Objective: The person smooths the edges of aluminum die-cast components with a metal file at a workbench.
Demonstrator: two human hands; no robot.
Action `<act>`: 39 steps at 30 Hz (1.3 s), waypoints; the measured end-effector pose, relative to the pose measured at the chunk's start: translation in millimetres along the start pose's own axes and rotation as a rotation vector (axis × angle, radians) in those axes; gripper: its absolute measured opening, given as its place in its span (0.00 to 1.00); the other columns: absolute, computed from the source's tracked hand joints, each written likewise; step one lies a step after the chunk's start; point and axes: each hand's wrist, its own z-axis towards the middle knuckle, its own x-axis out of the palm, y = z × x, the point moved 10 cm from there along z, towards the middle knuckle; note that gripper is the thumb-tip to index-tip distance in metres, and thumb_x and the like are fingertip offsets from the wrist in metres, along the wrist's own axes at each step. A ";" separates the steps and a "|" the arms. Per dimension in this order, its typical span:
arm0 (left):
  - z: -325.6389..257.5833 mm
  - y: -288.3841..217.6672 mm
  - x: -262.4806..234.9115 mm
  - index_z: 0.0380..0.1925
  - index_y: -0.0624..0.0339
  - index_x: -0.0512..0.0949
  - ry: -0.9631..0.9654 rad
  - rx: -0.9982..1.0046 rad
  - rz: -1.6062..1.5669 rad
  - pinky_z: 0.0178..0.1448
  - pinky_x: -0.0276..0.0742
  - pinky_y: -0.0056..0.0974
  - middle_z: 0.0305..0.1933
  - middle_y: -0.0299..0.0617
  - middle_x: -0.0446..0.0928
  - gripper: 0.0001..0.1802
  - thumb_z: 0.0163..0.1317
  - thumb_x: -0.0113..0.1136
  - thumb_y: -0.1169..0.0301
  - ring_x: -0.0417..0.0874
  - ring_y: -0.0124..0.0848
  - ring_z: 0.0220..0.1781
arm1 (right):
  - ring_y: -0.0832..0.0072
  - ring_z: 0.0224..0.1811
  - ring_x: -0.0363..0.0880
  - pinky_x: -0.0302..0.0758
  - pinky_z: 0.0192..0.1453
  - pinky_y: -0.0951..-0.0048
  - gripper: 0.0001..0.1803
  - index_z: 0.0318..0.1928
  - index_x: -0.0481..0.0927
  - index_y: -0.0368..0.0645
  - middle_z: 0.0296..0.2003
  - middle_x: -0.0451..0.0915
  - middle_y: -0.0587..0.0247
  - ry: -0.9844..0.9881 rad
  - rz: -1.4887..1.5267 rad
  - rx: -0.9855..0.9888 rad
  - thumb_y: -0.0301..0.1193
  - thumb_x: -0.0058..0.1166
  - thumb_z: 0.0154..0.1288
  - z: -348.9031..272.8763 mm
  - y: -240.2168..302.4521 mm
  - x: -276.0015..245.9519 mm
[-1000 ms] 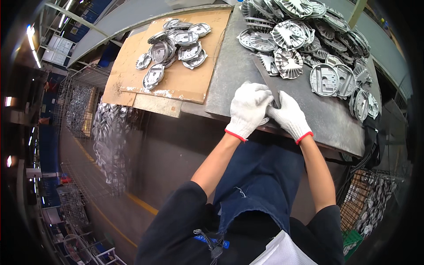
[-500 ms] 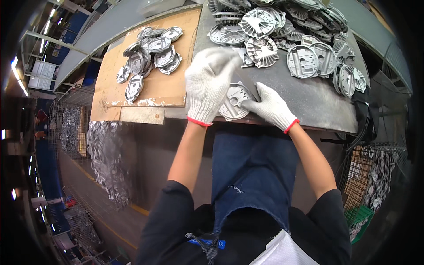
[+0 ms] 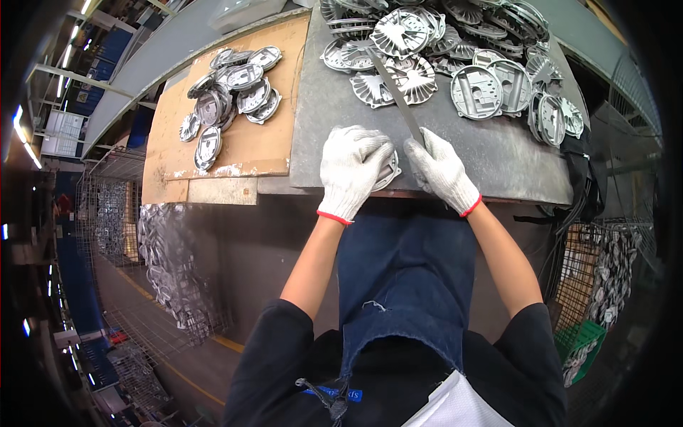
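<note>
Brown cardboard sheet [image 3: 274,146] at left, small heap of round silver castings [image 3: 228,89] on it. White-gloved left hand [image 3: 351,167] curls over round silver metal casting [image 3: 388,174], front edge of grey tabletop [image 3: 512,160]; can't tell if pinching. White-gloved right hand [image 3: 442,171] pinches long flat grey metal tool [image 3: 398,99].

Slanted grey bar [image 3: 397,97], half-hidden casting [image 3: 388,174]
</note>
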 end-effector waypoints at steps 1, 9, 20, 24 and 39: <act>-1.6 0.2 1.8 0.41 0.58 0.96 0.000 0.001 -0.003 0.69 0.83 0.45 0.49 0.42 0.94 0.11 0.66 0.76 0.64 0.90 0.44 0.61 | 0.81 0.26 0.75 0.72 0.30 0.69 0.19 0.52 0.81 0.40 0.28 0.79 0.69 -0.016 -0.067 0.005 0.46 0.60 0.87 0.6 0.3 -2.6; -10.8 -17.3 -5.5 0.37 0.51 0.95 -0.156 0.226 0.068 0.69 0.82 0.51 0.43 0.40 0.93 0.09 0.55 0.80 0.66 0.91 0.44 0.53 | 0.43 0.34 0.88 0.82 0.43 0.52 0.22 0.56 0.76 0.40 0.33 0.86 0.45 -0.238 -0.705 -0.284 0.48 0.62 0.84 -63.7 112.9 -11.3; -12.7 -7.1 3.1 0.37 0.51 0.95 -0.157 0.174 0.078 0.69 0.81 0.50 0.43 0.38 0.93 0.09 0.54 0.79 0.66 0.90 0.41 0.52 | 0.41 0.33 0.88 0.81 0.38 0.46 0.23 0.54 0.75 0.41 0.27 0.85 0.43 -0.094 -1.056 -0.094 0.49 0.62 0.83 -100.6 80.8 -6.5; -13.0 -7.9 1.9 0.36 0.52 0.95 -0.170 0.183 0.025 0.67 0.82 0.49 0.44 0.39 0.93 0.08 0.56 0.78 0.66 0.91 0.42 0.53 | 0.33 0.36 0.86 0.80 0.43 0.43 0.23 0.56 0.75 0.39 0.29 0.85 0.38 -0.201 -0.718 -0.164 0.48 0.58 0.86 -103.7 87.0 -9.7; -20.7 21.2 -2.2 0.42 0.65 0.93 -0.150 -0.339 -0.410 0.55 0.87 0.37 0.42 0.39 0.92 0.07 0.68 0.78 0.74 0.92 0.30 0.46 | 0.54 0.34 0.77 0.78 0.46 0.54 0.22 0.52 0.79 0.37 0.33 0.80 0.45 -0.150 -0.578 0.011 0.47 0.63 0.82 -80.0 58.1 -30.3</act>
